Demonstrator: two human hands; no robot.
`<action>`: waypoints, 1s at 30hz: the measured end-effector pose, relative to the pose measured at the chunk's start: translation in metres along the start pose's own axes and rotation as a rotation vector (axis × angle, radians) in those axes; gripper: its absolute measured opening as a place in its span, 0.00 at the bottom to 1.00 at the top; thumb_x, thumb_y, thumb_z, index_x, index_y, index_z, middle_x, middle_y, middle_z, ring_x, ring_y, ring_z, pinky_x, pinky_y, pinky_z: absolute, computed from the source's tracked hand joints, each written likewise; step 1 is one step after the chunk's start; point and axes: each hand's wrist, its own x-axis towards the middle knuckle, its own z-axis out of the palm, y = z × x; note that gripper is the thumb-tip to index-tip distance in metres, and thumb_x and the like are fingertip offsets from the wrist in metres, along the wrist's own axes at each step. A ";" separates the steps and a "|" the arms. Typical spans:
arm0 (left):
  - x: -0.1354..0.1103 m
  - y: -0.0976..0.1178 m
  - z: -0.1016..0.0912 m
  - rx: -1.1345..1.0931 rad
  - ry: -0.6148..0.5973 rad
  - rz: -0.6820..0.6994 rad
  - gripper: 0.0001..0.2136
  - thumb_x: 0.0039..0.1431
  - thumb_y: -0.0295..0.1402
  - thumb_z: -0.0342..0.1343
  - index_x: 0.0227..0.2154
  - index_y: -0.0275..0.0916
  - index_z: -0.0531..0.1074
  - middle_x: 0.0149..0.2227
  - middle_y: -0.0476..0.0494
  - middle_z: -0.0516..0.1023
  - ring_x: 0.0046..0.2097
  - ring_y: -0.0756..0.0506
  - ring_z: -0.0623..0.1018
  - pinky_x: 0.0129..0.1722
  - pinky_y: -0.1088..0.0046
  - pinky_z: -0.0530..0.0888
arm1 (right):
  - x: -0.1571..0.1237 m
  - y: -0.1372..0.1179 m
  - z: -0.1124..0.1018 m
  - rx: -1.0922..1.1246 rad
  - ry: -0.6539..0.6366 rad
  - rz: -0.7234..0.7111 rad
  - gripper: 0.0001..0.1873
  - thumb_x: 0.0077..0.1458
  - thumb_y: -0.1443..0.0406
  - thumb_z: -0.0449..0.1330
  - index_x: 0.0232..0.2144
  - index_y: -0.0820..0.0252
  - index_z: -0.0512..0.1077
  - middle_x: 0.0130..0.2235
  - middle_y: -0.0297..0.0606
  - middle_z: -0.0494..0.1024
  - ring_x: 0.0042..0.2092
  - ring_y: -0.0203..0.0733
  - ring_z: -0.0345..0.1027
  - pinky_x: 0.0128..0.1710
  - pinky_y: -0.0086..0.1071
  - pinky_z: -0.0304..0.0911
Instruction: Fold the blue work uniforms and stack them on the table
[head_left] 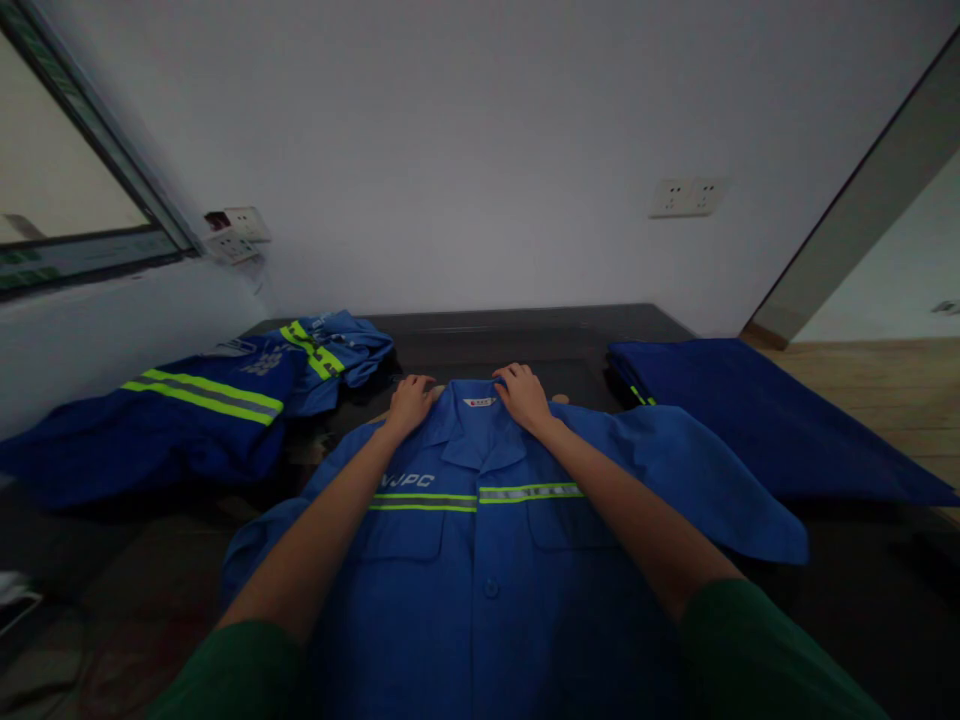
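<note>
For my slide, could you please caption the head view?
Left hand and right hand flank the collar of a blue cloth jacket.

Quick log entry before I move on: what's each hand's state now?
Left hand: at the blue jacket beside its collar; grip can't be told.
Right hand: at the collar; grip can't be told.

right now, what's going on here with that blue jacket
A person has the jacket spread front up on a dark table, with the left hand and right hand at either side of its collar. Whether they grip it is hard to tell. More blue clothes lie to the left, and a dark blue cloth to the right.
</note>
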 end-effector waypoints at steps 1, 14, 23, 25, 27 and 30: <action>0.000 -0.005 -0.004 -0.006 -0.030 0.013 0.14 0.62 0.32 0.47 0.48 0.40 0.71 0.50 0.39 0.73 0.53 0.42 0.71 0.51 0.67 0.68 | 0.004 -0.009 0.001 0.045 -0.018 -0.006 0.13 0.63 0.63 0.50 0.46 0.56 0.70 0.48 0.43 0.73 0.52 0.45 0.63 0.49 0.35 0.58; -0.027 -0.014 -0.020 0.100 -0.166 -0.033 0.12 0.65 0.37 0.45 0.41 0.40 0.71 0.44 0.38 0.76 0.45 0.42 0.76 0.43 0.69 0.70 | 0.033 -0.090 0.052 0.120 -0.184 0.141 0.14 0.62 0.70 0.47 0.48 0.53 0.65 0.46 0.40 0.75 0.47 0.42 0.69 0.42 0.31 0.60; -0.036 -0.059 -0.068 -0.014 -0.379 -0.187 0.19 0.63 0.45 0.45 0.31 0.39 0.75 0.36 0.40 0.80 0.40 0.40 0.79 0.38 0.71 0.71 | 0.027 -0.080 0.061 0.005 -0.147 0.073 0.18 0.66 0.67 0.40 0.51 0.55 0.65 0.51 0.46 0.69 0.52 0.46 0.62 0.48 0.37 0.57; -0.057 -0.081 -0.086 -0.265 -0.525 -0.293 0.17 0.59 0.47 0.50 0.33 0.39 0.75 0.35 0.42 0.80 0.39 0.42 0.79 0.36 0.73 0.73 | 0.028 -0.079 0.061 0.010 -0.149 0.068 0.18 0.66 0.66 0.40 0.51 0.55 0.65 0.51 0.46 0.69 0.52 0.46 0.62 0.48 0.36 0.57; -0.084 -0.099 -0.105 -0.557 -0.596 -0.427 0.18 0.55 0.49 0.54 0.38 0.40 0.75 0.39 0.43 0.81 0.40 0.44 0.79 0.38 0.72 0.74 | 0.030 -0.078 0.061 0.016 -0.157 0.073 0.18 0.66 0.66 0.40 0.51 0.57 0.66 0.51 0.48 0.69 0.52 0.46 0.63 0.48 0.36 0.57; -0.122 -0.112 -0.131 -0.824 -0.602 -0.519 0.20 0.49 0.49 0.60 0.41 0.41 0.74 0.44 0.42 0.80 0.45 0.45 0.79 0.43 0.70 0.74 | 0.031 -0.078 0.058 0.023 -0.184 0.067 0.20 0.66 0.64 0.40 0.49 0.62 0.69 0.50 0.52 0.70 0.51 0.47 0.63 0.49 0.37 0.56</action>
